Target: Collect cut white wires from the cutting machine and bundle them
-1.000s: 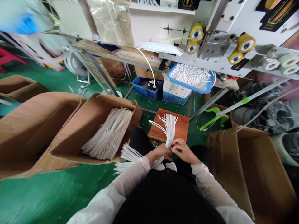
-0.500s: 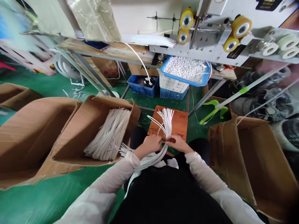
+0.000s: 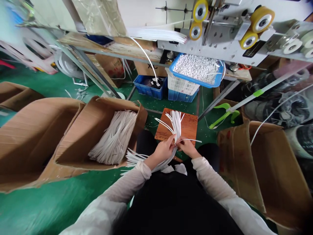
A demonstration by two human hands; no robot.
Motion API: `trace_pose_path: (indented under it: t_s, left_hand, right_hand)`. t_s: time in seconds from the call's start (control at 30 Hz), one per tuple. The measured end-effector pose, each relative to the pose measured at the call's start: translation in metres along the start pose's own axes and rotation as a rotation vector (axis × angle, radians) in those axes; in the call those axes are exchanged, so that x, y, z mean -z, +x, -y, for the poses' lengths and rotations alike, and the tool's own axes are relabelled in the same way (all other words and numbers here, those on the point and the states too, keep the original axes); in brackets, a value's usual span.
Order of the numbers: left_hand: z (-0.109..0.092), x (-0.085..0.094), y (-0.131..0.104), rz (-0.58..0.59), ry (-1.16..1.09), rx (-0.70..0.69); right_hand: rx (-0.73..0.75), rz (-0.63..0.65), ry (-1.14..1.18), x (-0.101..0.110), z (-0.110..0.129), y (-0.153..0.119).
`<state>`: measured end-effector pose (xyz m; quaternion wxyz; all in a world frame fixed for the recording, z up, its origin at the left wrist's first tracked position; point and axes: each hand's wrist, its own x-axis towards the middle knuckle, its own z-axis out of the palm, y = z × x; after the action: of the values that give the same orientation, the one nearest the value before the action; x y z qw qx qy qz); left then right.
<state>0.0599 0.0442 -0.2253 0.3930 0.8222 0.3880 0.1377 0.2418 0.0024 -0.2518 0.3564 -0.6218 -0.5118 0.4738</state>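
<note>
A bundle of long white wires lies across my lap, its far ends fanned out over a wooden stool and its near part bending away to the left. My left hand is closed around the bundle near its middle. Close against it, my right hand pinches at the same spot, fingertips touching the bundle. From the right hand a single white wire sticks out to the right. Two other wires stray left from the bundle's far end. The fingers partly hide where the single wire meets the bundle.
At left, a cardboard box holds a pile of white wires. Another cardboard box stands at right. Ahead are a machine with yellow rollers, a blue tray of white bits and a green-footed stand.
The single wire's end now points out to the right from my right hand. My left hand has turned and lifted slightly at the bundle. The camera view has shifted a little.
</note>
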Motion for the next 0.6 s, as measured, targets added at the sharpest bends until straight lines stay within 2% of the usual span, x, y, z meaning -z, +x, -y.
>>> trace_pose_path:
  t_s: [0.17,0.3,0.43,0.5,0.6]
  left_hand:
    - [0.012,-0.005,0.014,-0.001,-0.079,0.0]
    - [0.016,-0.009,0.027,0.056,-0.142,-0.002]
    - [0.015,-0.015,0.028,0.086,-0.204,0.102]
    - [0.013,-0.017,0.025,0.051,-0.204,0.149]
    - [0.011,-0.017,0.019,-0.007,-0.181,0.173]
  right_hand:
    - [-0.012,0.062,0.019,0.006,0.003,0.004]
    - [0.086,0.077,-0.201,0.012,0.004,0.003]
    - [0.196,-0.042,-0.374,0.005,0.003,-0.002]
    - [0.185,-0.116,-0.347,-0.002,0.001,-0.006]
    - [0.13,-0.178,-0.17,-0.012,-0.001,-0.012]
